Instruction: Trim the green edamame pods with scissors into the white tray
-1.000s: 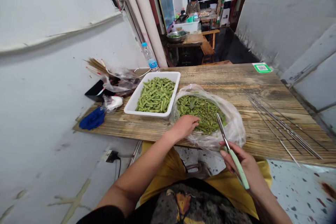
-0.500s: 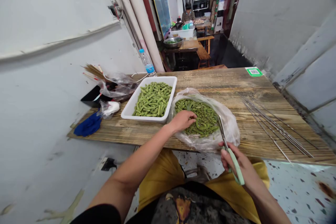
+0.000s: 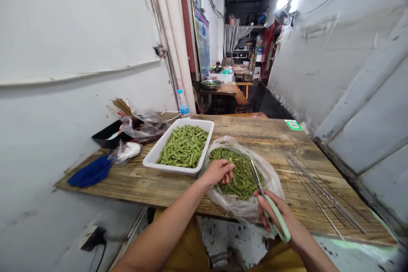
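Observation:
My left hand [image 3: 219, 171] is above the left side of a clear plastic bag [image 3: 270, 174], its fingers pinched on a green soybean pod [image 3: 230, 161] that shows only in part. Inside the open bag lie more pods and small green trimmings [image 3: 244, 180]. In my right hand [image 3: 270, 210] is a pair of scissors [image 3: 277, 216] with pale green handles, the blades pointing up and away over the bag's right part. To the left of the bag stands a white tray [image 3: 172, 168] holding a heap of green pods [image 3: 185, 146].
Several metal skewers [image 3: 325, 193] lie on the wooden table [image 3: 258, 125] at right. At left are a blue cloth [image 3: 91, 172], a black box [image 3: 106, 138] and a plastic-wrapped white item [image 3: 129, 151]. A water bottle [image 3: 183, 105] stands behind the tray. A person [image 3: 228, 60] sits far back.
My view has tilted up, so the table sits lower in the picture. My left hand has lifted slightly from the trimmings with a pod in its fingers. The scissors stay in my right hand.

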`<state>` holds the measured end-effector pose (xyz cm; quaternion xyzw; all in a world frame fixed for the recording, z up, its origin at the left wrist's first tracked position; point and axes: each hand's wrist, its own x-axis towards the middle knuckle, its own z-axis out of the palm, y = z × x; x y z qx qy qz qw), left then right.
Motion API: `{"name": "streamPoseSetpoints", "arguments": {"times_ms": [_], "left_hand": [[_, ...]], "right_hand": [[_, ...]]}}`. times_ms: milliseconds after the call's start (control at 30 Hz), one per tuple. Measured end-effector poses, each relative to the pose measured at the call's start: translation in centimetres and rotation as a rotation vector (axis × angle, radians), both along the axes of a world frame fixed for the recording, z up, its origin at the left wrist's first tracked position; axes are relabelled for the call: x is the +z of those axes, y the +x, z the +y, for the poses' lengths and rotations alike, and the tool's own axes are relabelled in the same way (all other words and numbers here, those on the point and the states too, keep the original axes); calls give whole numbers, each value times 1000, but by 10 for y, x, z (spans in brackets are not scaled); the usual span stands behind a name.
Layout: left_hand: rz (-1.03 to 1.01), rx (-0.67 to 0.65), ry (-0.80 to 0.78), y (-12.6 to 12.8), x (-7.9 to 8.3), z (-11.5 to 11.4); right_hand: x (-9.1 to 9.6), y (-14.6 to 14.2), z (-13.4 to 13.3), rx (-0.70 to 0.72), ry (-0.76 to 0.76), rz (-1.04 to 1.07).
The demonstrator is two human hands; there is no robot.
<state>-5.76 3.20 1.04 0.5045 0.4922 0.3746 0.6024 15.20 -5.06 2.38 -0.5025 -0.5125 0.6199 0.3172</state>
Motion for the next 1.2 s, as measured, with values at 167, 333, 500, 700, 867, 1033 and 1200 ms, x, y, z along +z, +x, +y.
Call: {"name": "streamPoseSetpoints", "arguments": {"times_ms": [167,333,500,700,867,1033,1200], "left_hand": [[-130,-41,-26,0,3,-1],[-120,33,-26,4,-6,-3],[-15,97,39,9,-18,-4],[133,84,91,10,-23,-4],[86,93,69,14,-13,-3],[52,91,-16,16,-10,-2],[46,96,-59,16,-13,-1]], "right_hand": [[-6,-6,6,0,-9,-44],[-24,-14,1,-46,-64,11],[-29,-20,3,-64,-81,71],[-26,-22,8,-84,-94,73],[-22,-19,12,-79,-100,64],[-17,-16,14,-90,-89,55],[-17,-17,13,-125,-98,72]]}}
